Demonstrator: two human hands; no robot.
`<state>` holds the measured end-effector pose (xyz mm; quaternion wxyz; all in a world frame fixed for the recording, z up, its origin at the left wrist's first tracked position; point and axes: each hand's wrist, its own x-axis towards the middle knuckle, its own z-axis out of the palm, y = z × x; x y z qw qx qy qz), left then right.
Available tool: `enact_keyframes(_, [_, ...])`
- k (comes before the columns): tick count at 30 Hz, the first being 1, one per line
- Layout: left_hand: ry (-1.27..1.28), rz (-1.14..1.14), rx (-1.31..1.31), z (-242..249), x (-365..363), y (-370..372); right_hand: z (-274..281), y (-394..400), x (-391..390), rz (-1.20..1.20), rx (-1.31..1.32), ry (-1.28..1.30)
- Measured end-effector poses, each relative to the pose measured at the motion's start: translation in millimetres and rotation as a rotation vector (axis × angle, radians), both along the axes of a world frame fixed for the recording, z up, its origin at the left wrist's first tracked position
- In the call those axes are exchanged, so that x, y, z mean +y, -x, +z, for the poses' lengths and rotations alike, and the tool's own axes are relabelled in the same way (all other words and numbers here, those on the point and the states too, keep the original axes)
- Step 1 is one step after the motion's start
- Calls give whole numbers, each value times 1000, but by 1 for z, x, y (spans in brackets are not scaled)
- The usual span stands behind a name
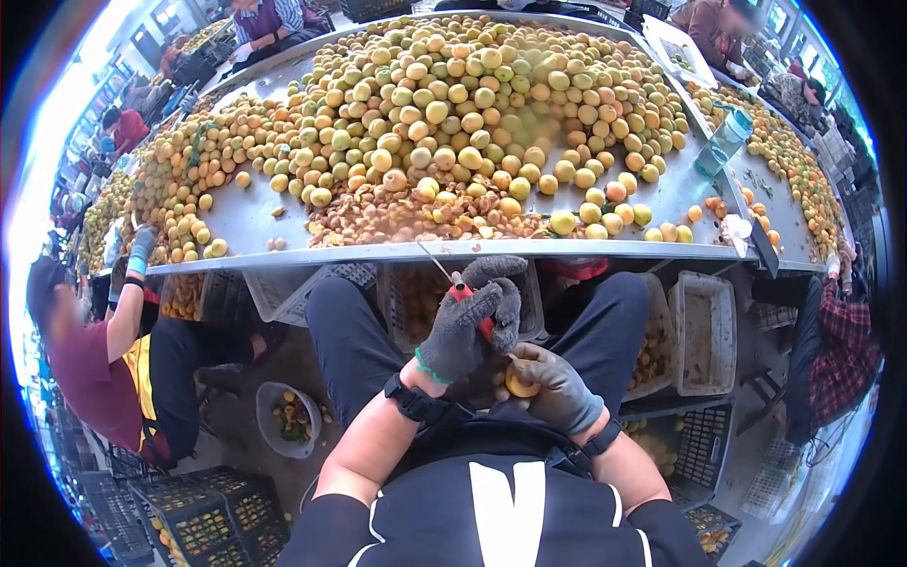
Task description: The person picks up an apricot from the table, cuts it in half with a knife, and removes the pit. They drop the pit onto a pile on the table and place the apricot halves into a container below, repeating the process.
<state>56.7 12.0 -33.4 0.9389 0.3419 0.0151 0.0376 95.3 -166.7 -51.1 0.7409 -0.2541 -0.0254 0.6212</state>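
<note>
My left hand [465,326], in a dark grey knit glove, is closed around the red handle of a small knife [436,262]. Its thin blade points up and to the left, toward the table edge. Just below and to the right, my right hand [559,389], in a worn grey-brown glove, grips a yellow-orange apricot [521,383] between its fingers. Both hands are close together over my lap. On the table in front lie a large heap of apricots [425,94] and, nearer me, a pile of brownish apricot pieces or pits [406,213].
The metal table edge [416,253] runs across in front of me. A water bottle [724,144] stands at right. Crates [704,331] sit below the table, with a white bucket [287,420] at left. A co-worker in maroon [90,378] sits at left; others work around.
</note>
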Motion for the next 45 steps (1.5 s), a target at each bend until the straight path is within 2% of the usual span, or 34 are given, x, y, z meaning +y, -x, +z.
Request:
enact_keyframes(3, [64, -8, -9, 5, -1, -2, -7, 4, 0, 19, -149, 144])
enact_keyframes(5, [-61, 142, 27, 11, -9, -6, -12, 8, 4, -143, -425, 247])
enact_keyframes(6, [-61, 142, 25, 6, -6, -7, -10, 9, 4, -143, -427, 247])
enact_keyframes(8, [166, 127, 20, 2, 3, -10, 8, 11, 7, -209, -474, 229])
enact_keyframes(10, [139, 174, 45, 5, 7, -9, 12, 10, 7, -194, -423, 226])
enact_keyframes(12, [-32, 239, -9, 8, 11, -8, 19, 9, 4, -179, -370, 225])
enact_keyframes(15, [17, 251, -24, 11, 10, -8, 23, 9, 5, -153, -395, 278])
enact_keyframes(17, [65, 242, -50, 7, 6, -8, 10, 12, 9, -221, -604, 260])
enact_keyframes(24, [28, 266, 91, -4, -12, -8, 5, 18, 12, -255, -700, 284])
enact_keyframes(27, [145, 339, 126, -3, -13, -7, 4, 22, 16, -312, -800, 272])
enact_keyframes(29, [225, 255, 15, -1, -11, -5, 4, 23, 18, -352, -840, 233])
enact_keyframes(30, [225, 255, 14, 0, -12, -5, 5, 21, 16, -353, -840, 232])
enact_keyframes(32, [62, 275, 134, 0, -15, -3, 7, 18, 12, -192, -602, 390])
enact_keyframes(33, [62, 276, 136, -1, -14, -4, 9, 18, 12, -190, -601, 390])
enact_keyframes(35, [-90, 211, -75, -2, -12, -8, 14, 17, 12, -222, -549, 332])
enact_keyframes(36, [-89, 210, -72, -1, -9, -10, 18, 17, 11, -223, -546, 333])
enact_keyframes(38, [-330, 212, -101, 4, 0, -14, 25, 14, 12, -199, -496, 307])
enact_keyframes(39, [-78, 83, -99, 8, 2, -13, 22, 14, 12, -199, -497, 306])
enact_keyframes(40, [-79, 82, -100, 14, -2, -13, 16, 15, 13, -225, -531, 294])
enact_keyframes(42, [-181, 233, -79, 20, -11, -15, 13, 16, 12, -254, -561, 283])
enact_keyframes(45, [-71, 108, -25, 11, -7, -9, 19, 19, 10, -239, -450, 322])
